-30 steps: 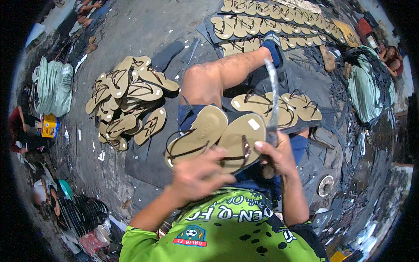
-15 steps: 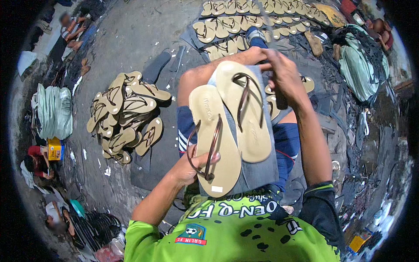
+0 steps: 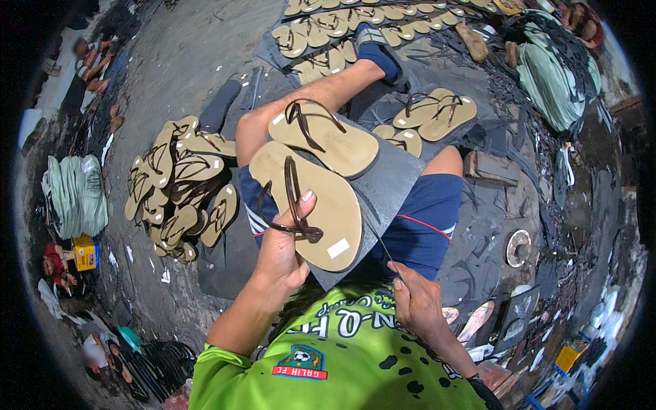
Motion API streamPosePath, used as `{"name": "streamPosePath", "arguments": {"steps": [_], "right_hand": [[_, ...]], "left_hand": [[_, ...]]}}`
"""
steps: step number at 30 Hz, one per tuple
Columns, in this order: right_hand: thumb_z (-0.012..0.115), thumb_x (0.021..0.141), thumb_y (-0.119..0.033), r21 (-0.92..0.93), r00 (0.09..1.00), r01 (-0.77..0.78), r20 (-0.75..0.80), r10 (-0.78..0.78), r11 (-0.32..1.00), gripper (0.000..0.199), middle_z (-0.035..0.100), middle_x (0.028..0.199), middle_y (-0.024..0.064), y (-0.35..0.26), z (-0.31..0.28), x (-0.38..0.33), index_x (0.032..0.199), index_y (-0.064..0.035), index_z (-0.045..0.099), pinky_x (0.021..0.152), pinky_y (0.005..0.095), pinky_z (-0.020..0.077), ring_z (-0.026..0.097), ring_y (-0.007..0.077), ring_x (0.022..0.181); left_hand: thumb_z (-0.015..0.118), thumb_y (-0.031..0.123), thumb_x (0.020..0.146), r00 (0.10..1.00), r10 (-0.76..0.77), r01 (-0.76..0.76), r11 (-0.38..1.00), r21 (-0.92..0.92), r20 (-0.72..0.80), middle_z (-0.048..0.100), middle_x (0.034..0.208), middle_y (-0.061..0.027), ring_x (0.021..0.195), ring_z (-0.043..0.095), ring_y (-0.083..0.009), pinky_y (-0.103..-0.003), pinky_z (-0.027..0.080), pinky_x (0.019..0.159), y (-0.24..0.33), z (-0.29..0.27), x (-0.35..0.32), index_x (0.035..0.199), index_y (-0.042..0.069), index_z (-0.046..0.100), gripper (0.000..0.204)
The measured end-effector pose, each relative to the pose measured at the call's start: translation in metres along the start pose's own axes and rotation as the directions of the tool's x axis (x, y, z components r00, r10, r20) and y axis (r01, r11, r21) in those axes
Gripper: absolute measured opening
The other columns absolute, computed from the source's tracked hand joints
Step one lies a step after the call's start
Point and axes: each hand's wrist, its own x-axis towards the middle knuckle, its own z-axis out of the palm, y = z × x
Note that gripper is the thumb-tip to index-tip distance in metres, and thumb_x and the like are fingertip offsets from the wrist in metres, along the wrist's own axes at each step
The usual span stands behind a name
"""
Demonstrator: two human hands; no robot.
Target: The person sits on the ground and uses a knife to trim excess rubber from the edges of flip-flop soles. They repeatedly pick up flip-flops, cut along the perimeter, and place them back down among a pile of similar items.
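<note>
My left hand [image 3: 281,246] grips a tan flip-flop [image 3: 328,212] with brown straps. Its thumb lies over the footbed through the strap; the other fingers are mostly hidden. A second tan flip-flop [image 3: 345,147] lies beside the first, both on a dark grey rubber sheet [image 3: 386,188] above my lap. My right hand [image 3: 417,301] is closed around a thin, dark, blade-like tool [image 3: 381,240], whose far end meets the sheet beside the nearer sole. Its handle is hidden in the fingers.
A heap of flip-flops [image 3: 181,191] lies on the left, with rows of flip-flops [image 3: 328,24] at the far side. A loose pair [image 3: 437,113] rests beyond my right knee near a wooden block [image 3: 490,168]. Pale green sacks [image 3: 557,85] stand far right. Other people sit along the left.
My right hand has come from the sheet's far edge down to its near right side. The sheet and flip-flops have turned anticlockwise and shifted left. My view has shifted.
</note>
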Motion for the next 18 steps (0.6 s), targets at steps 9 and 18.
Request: {"name": "streamPosePath", "arguments": {"steps": [9, 18], "right_hand": [[0.062, 0.080, -0.013, -0.194, 0.993, -0.115, -0.046, 0.108, 0.974, 0.023, 0.060, 0.073, 0.0159, -0.004, 0.017, 0.020, 0.100, -0.0023, 0.059, 0.054, 0.0464, 0.0502, 0.062, 0.0366, 0.061], [0.064, 0.079, -0.013, -0.108, 0.983, -0.118, 0.127, 0.132, 0.987, 0.028, 0.067, 0.084, 0.0227, 0.009, 0.016, 0.052, 0.104, -0.0005, 0.063, 0.070, 0.0497, 0.0525, 0.064, 0.0444, 0.075]], "left_hand": [[0.066, 0.026, 0.089, 1.000, -0.015, 0.014, 0.999, 0.034, 0.018, 0.069, 0.102, -0.0068, 0.089, 0.069, -0.0180, -0.034, 0.058, 0.078, -0.014, 0.006, -0.009, 0.117, 0.005, 0.059, 0.036], [0.068, 0.023, 0.088, 0.999, -0.044, 0.045, 0.996, 0.081, -0.019, 0.069, 0.097, -0.0081, 0.082, 0.069, -0.0181, -0.032, 0.058, 0.075, -0.021, 0.002, -0.010, 0.112, 0.002, 0.060, 0.033]]}}
